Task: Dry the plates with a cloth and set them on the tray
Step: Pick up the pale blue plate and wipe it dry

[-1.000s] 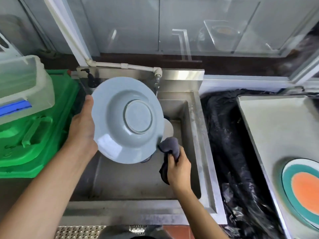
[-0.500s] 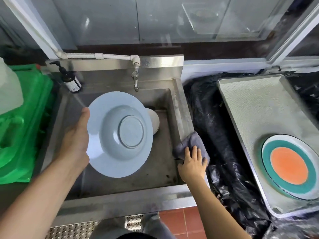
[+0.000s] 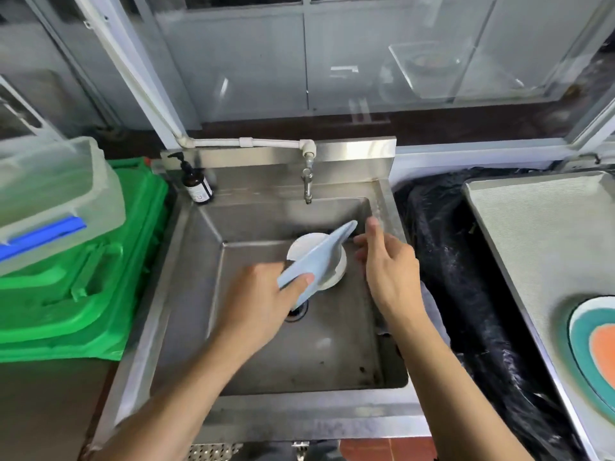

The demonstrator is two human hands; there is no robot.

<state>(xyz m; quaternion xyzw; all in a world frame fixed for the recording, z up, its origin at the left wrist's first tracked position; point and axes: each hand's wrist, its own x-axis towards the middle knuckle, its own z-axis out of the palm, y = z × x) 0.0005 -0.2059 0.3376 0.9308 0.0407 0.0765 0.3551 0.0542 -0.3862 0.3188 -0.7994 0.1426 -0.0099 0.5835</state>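
**Blue plate edge-on over the sink, right hand reaching in**

Gripped at its near, lower rim by the left hand (image 3: 263, 297), thumb curled over the top face: blue plate (image 3: 316, 261), tilted steeply and seen almost edge-on above the sink (image 3: 213, 261). Long axis running up and to the right, far rim pointing toward the right hand (image 3: 387, 261). Held just beside that far rim, apparently not touching: right hand, fingers loosely spread, nothing in them. Behind the blue plate, partly hidden, a white dish (image 3: 336, 271) on the sink floor. Draped on the sink's right edge under the right forearm, a grey cloth (image 3: 432, 304). Well off to the right, tray (image 3: 532, 234) already carrying one teal-and-orange plate (image 3: 595, 344). Likely next: handover to the nearer right hand, then across to the tray
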